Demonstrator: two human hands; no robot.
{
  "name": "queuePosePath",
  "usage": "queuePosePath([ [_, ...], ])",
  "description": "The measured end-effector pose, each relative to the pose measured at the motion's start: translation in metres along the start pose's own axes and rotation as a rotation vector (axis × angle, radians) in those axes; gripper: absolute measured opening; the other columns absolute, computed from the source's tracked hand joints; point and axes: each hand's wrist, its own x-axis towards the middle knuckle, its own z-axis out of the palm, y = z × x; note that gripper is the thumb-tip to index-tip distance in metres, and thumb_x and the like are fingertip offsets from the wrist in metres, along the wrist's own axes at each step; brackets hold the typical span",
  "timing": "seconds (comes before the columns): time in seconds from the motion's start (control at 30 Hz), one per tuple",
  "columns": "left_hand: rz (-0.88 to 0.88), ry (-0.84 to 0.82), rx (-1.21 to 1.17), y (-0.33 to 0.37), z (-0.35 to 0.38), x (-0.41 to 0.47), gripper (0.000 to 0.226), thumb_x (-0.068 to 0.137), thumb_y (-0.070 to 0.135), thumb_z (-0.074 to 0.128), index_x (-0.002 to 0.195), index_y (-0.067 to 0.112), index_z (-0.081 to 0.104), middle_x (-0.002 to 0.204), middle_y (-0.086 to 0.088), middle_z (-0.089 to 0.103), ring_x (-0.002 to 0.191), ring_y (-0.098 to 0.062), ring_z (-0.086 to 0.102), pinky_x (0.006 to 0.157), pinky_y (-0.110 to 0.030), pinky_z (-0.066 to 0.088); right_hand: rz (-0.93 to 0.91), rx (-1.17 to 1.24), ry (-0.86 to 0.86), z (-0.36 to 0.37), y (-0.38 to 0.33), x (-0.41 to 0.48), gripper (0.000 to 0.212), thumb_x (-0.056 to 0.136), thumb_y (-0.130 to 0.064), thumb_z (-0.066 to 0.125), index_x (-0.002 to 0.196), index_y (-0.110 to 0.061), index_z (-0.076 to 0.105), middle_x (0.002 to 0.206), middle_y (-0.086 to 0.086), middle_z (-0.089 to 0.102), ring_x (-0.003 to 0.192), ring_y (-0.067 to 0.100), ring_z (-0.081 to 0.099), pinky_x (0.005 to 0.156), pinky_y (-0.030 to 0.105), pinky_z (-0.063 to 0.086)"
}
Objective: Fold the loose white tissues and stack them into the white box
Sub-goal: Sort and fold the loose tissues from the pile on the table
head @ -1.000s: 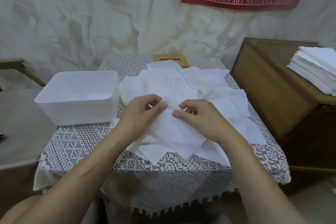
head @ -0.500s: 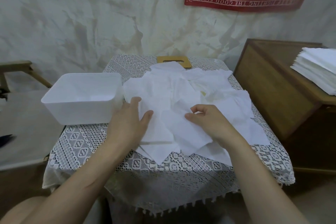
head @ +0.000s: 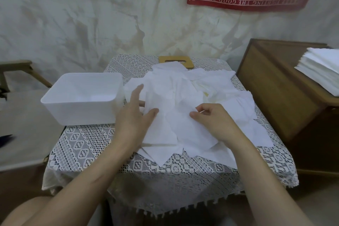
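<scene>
The left hand (head: pixel 134 115) is lying open and flat, fingers spread, pressing on the heap of loose, crumpled white paper tissues (head: pixel 183 108), while the right hand (head: pixel 212 121) is curling its fingertips (head: pixel 194 114) in a light pinch that seems to be catching a sheet's edge, though I cannot tell for sure. To fold well, one sheet wants lifting clear with the flat hand anchoring the rest, corners meeting before creasing. The tissues are sprawling thin and overlapping across the lace-covered table (head: pixel 88 145), just beside the apparently empty white rectangular plastic box (head: pixel 80 113).
</scene>
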Motion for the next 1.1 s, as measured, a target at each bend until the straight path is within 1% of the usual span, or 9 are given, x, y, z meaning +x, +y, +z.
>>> queuePosePath([
  [0.13,-0.086,-0.101,-0.163,-0.002,0.004,0.006,0.013,0.091,0.024,0.07,0.104,0.023,0.073,0.09,0.007,0.075,0.088,-0.019,0.072,0.076,-0.043,0.059,0.007,-0.065,-0.012,-0.006,0.002,0.0,0.017,0.079,-0.042,0.073,0.082,-0.025,0.075,0.082,0.005,0.077,0.086,0.031,0.072,0.084,0.049,0.057],
  [0.2,-0.067,-0.09,-0.22,-0.001,0.004,0.006,0.008,0.092,0.021,0.067,0.091,0.022,0.075,0.082,0.007,0.076,0.081,-0.018,0.072,0.072,-0.041,0.057,-0.03,0.066,0.007,-0.012,-0.001,-0.003,0.013,0.086,-0.03,0.076,0.085,-0.018,0.075,0.083,0.01,0.077,0.079,0.029,0.074,0.076,0.044,0.057],
  [0.3,-0.169,-0.133,-0.53,0.003,0.005,0.005,0.017,0.099,0.017,0.063,0.094,0.028,0.076,0.092,0.004,0.079,0.085,-0.023,0.075,0.077,-0.046,0.06,-0.052,0.343,0.003,-0.017,-0.009,-0.009,0.008,0.094,-0.016,0.07,0.095,-0.008,0.074,0.083,0.008,0.077,0.071,0.019,0.071,0.063,0.027,0.052],
  [0.47,-0.338,-0.207,-0.87,0.006,0.014,0.008,0.015,0.106,0.015,0.054,0.112,0.019,0.067,0.104,-0.001,0.079,0.097,-0.021,0.075,0.079,-0.039,0.059,0.003,0.712,-0.046,-0.01,-0.019,-0.01,0.01,0.097,-0.017,0.065,0.102,-0.013,0.072,0.095,0.005,0.077,0.077,0.017,0.071,0.068,0.028,0.056],
  [0.53,-0.359,-0.229,-0.924,0.009,0.018,0.006,0.016,0.107,0.013,0.051,0.114,0.015,0.065,0.101,0.0,0.08,0.093,-0.016,0.075,0.075,-0.034,0.059,0.044,0.669,-0.033,0.004,-0.018,-0.008,0.004,0.096,-0.017,0.068,0.097,-0.015,0.07,0.09,0.006,0.077,0.07,0.015,0.07,0.062,0.025,0.055],
  [0.63,-0.41,-0.246,-0.96,0.011,0.022,0.002,0.021,0.107,0.011,0.05,0.119,0.013,0.066,0.108,-0.004,0.079,0.099,-0.02,0.075,0.075,-0.033,0.06,0.051,0.418,0.011,0.024,-0.01,-0.004,0.012,0.09,-0.021,0.074,0.096,-0.011,0.072,0.096,0.018,0.076,0.075,0.022,0.068,0.073,0.035,0.051],
  [0.77,-0.442,-0.254,-0.977,0.011,0.022,0.002,0.027,0.104,0.006,0.05,0.126,0.009,0.065,0.118,-0.01,0.076,0.109,-0.025,0.073,0.084,-0.039,0.062,0.027,0.365,0.072,0.035,-0.011,-0.002,0.009,0.092,-0.017,0.07,0.084,-0.016,0.074,0.082,0.006,0.078,0.07,0.02,0.069,0.072,0.035,0.053],
  [0.9,-0.489,-0.249,-1.009,0.014,0.021,-0.001,0.034,0.11,0.031,0.046,0.129,0.012,0.065,0.122,-0.008,0.075,0.117,-0.025,0.07,0.1,-0.049,0.056,0.053,0.491,0.125,0.049,-0.016,-0.001,0.014,0.093,-0.016,0.07,0.08,-0.021,0.071,0.08,0.002,0.076,0.072,0.02,0.068,0.075,0.037,0.054],
  [1.1,-0.457,-0.309,-1.064,0.018,0.019,-0.007,0.042,0.106,0.047,0.045,0.126,0.016,0.066,0.119,-0.006,0.077,0.111,-0.021,0.073,0.096,-0.045,0.057,0.077,0.491,0.218,0.064,-0.022,0.002,0.009,0.081,-0.033,0.071,0.081,-0.024,0.07,0.082,0.006,0.077,0.082,0.032,0.072,0.086,0.052,0.058],
])
